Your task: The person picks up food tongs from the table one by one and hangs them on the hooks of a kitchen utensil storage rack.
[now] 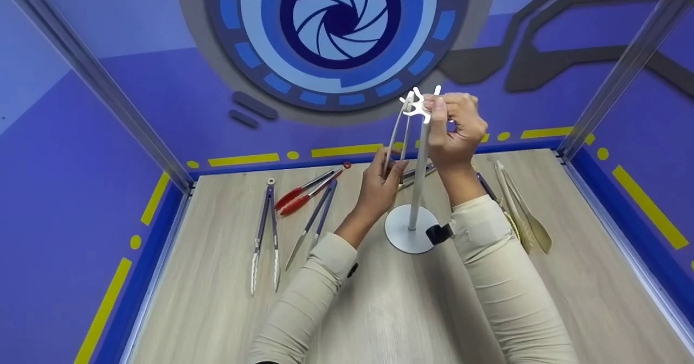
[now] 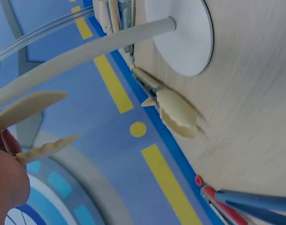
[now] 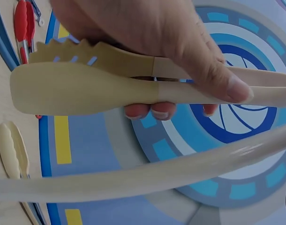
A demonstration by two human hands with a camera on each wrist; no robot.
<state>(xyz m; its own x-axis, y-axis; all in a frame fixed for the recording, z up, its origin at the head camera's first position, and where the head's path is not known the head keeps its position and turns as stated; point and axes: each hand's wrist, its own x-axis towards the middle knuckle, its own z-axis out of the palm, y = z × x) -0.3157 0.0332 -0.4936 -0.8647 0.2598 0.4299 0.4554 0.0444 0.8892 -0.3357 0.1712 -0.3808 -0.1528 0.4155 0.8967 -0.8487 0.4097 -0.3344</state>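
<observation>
A metal stand has an upright pole (image 1: 418,185), a round white base (image 1: 398,239) and a white top with several hooks (image 1: 416,109). My left hand (image 1: 381,184) grips pale beige tongs (image 1: 394,131), their handle end raised to the hooks. In the right wrist view those tongs (image 3: 77,91) point their heads at the table side, one arm toothed and slotted, the other smooth. Against the hooked top, my right hand (image 1: 461,128) pinches with thumb and fingers. Only a sliver of that right hand shows in the right wrist view.
On the wooden table (image 1: 217,320) lie purple-handled tongs (image 1: 272,228), red-tipped tongs (image 1: 295,202) and blue-handled tongs (image 1: 320,212) at left. Tongs with cream scalloped heads (image 2: 176,110) lie behind the stand. Beige tongs (image 1: 523,206) rest at right, near more tongs partly behind the right sleeve.
</observation>
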